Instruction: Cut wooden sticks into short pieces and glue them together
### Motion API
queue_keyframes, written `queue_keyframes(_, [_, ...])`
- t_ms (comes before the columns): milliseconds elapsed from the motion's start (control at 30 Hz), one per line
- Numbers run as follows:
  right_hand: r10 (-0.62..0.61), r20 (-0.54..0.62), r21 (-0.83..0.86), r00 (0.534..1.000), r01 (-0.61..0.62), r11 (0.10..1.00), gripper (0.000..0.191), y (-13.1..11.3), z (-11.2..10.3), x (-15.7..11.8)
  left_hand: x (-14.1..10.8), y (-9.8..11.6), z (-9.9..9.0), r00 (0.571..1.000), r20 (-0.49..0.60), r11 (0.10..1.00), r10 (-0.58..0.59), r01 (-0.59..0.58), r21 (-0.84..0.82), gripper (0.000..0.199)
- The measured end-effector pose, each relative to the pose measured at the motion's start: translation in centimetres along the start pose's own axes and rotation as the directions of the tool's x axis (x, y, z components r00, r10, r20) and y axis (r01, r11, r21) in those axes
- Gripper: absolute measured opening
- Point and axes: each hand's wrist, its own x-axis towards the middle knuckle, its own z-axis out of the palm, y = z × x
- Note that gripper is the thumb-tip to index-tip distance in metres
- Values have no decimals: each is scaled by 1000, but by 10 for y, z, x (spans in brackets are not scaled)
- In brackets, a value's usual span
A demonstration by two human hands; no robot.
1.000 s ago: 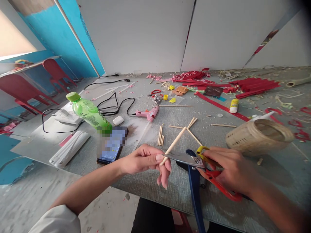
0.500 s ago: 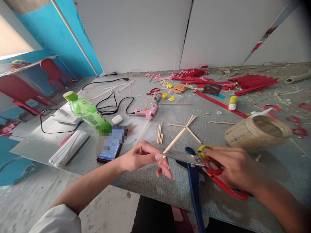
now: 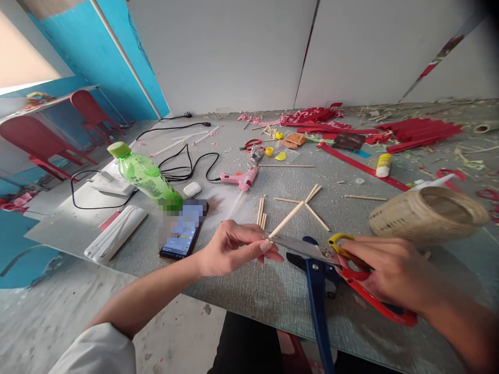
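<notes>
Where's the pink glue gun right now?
In the head view, the pink glue gun lies on the table, left of centre, just right of the white earbud case.

Matt pale wooden stick (image 3: pixel 286 219), glossy metal blades (image 3: pixel 304 248).

The single head view looks from above and behind both hands' fingers (image 3: pixel 268 252), forward and down across the counter (image 3: pixel 234 280). The fingers sit close, low in frame; past them it reaches the grey wall panels (image 3: pixel 226 57). No second view shares this scene.
</notes>
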Motion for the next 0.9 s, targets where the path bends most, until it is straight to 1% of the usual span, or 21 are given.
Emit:
queue_keyframes(67, [-56,23,-42,998,57,997,22,-1,0,1,0,-1,1,995,-49,979,82,-72,192,33])
queue_keyframes(100, [-69,27,-65,997,71,995,22,-1,0,1,0,-2,3,986,-80,950,143,-115,289,31])
queue_keyframes(167, [-62,18,-105,998,64,992,20,1,2,-1,2,-5,5,948,-149,871,283,-189,453,27])
queue_keyframes(233, [-54,25,-134,998,56,989,16,4,4,-4,4,-8,8,905,-199,812,376,-219,541,24])
queue_keyframes(267, [-52,32,-137,998,56,989,14,5,5,-6,4,-9,8,899,-210,808,386,-219,548,23])
queue_keyframes(300, [-55,40,-131,998,59,990,13,6,6,-6,4,-10,9,906,-216,827,365,-209,522,23])
queue_keyframes(333, [-59,40,-118,997,63,991,13,7,7,-7,4,-10,9,925,-211,870,316,-193,454,23])
queue_keyframes(367, [-60,30,-105,998,63,992,14,7,8,-6,3,-10,9,952,-191,924,241,-165,344,25])
queue_keyframes(400, [-63,10,-94,998,64,994,15,6,8,-5,2,-10,8,977,-151,973,149,-118,197,27])
queue_keyframes(433, [-66,-16,-86,998,64,994,18,5,8,-3,2,-10,8,995,-87,998,52,-50,26,31])
queue_keyframes(467, [-71,-38,-81,997,67,994,20,3,8,-1,1,-10,7,999,0,989,-33,32,-145,33])
queue_keyframes(500, [-79,-55,-75,995,75,994,21,1,8,1,0,-11,7,991,98,948,-89,114,-296,35])
queue_keyframes(533, [-89,-62,-65,994,85,994,23,-1,8,3,-1,-12,6,975,190,893,-115,186,-410,37])
queue_keyframes(600, [-108,-56,-39,993,106,994,23,-4,10,5,-2,-14,6,941,321,784,-110,281,-554,38])
queue_keyframes(667, [-110,-54,-13,992,110,994,22,-5,12,5,-3,-14,5,919,384,704,-88,330,-629,38])
queue_keyframes(733, [-106,-63,8,992,107,994,22,-6,14,3,-3,-12,5,913,399,672,-83,347,-654,35])
queue_keyframes(767, [-104,-69,14,992,106,994,22,-6,15,2,-3,-11,5,915,396,677,-81,342,-651,34])
queue_keyframes(900, [-109,-60,-3,992,109,994,27,-4,18,-1,-2,-7,5,936,346,745,-69,279,-606,36])
